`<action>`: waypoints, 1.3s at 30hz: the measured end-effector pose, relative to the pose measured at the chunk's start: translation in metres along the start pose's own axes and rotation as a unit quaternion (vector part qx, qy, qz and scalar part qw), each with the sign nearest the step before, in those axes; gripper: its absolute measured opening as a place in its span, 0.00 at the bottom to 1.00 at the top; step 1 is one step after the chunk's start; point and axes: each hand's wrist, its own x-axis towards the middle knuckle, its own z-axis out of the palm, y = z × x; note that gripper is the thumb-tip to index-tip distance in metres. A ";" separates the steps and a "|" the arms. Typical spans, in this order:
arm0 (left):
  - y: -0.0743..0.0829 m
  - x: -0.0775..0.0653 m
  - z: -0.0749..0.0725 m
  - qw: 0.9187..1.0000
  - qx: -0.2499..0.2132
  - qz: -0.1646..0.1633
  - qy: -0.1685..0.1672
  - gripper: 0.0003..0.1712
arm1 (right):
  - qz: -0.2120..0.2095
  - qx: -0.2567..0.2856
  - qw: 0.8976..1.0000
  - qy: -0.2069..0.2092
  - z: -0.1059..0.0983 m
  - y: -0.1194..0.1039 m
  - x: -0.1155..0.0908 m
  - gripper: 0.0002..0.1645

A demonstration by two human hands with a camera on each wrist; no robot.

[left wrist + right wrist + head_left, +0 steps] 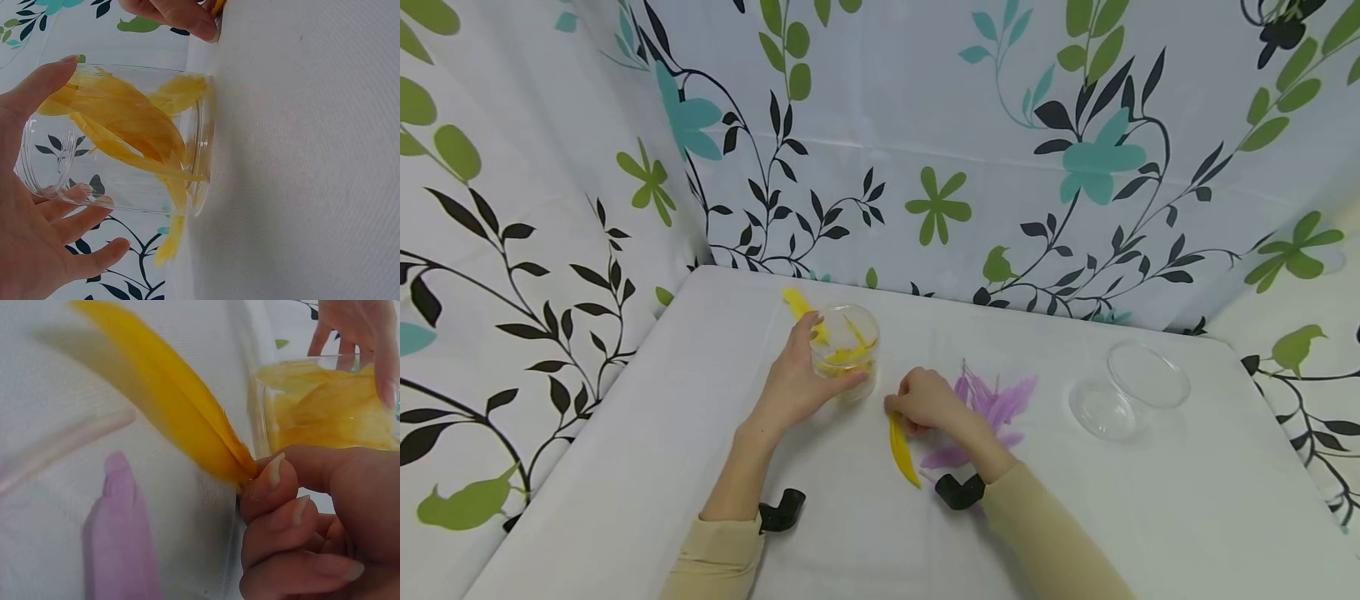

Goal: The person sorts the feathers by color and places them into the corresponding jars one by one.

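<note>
My left hand [790,382] holds a clear round jar [125,201] that stands on the white table, thumb on the near side and fingers spread round the far side. Several yellow feathers [134,128] lie inside the jar. Just right of it, my right hand [931,402] pinches the end of another yellow feather [181,403] between thumb and index finger. That feather slants toward me over the tabletop. Beside and partly under my right forearm lie several purple feathers [1009,403]; one purple feather [122,540] also shows in the right wrist view.
Behind the jar, a loose yellow feather [794,300] lies on the white table [625,467]. To the right are a clear round dish [1101,410] and a clear ring-like rim [1187,387] overlapping it. A leaf-patterned curtain [865,142] hangs behind the table.
</note>
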 end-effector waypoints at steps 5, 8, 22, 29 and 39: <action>0.000 0.000 0.001 1.000 0.001 0.000 0.000 0.65 | 0.006 -0.001 1.000 0.000 0.000 -0.002 0.001 0.20; 0.000 0.000 0.001 1.000 0.002 0.001 -0.001 0.66 | 0.006 0.013 1.000 0.009 -0.002 0.000 0.000 0.20; 0.001 0.000 0.001 1.000 0.000 0.000 -0.002 0.66 | -0.057 0.214 0.972 0.075 -0.060 -0.015 -0.030 0.19; -0.001 0.000 0.000 1.000 -0.002 0.001 0.001 0.66 | -0.095 0.285 0.945 0.128 -0.079 -0.037 -0.032 0.18; 0.001 -0.001 0.000 1.000 -0.008 -0.006 -0.004 0.66 | -0.105 0.394 0.896 0.178 -0.089 -0.065 -0.029 0.19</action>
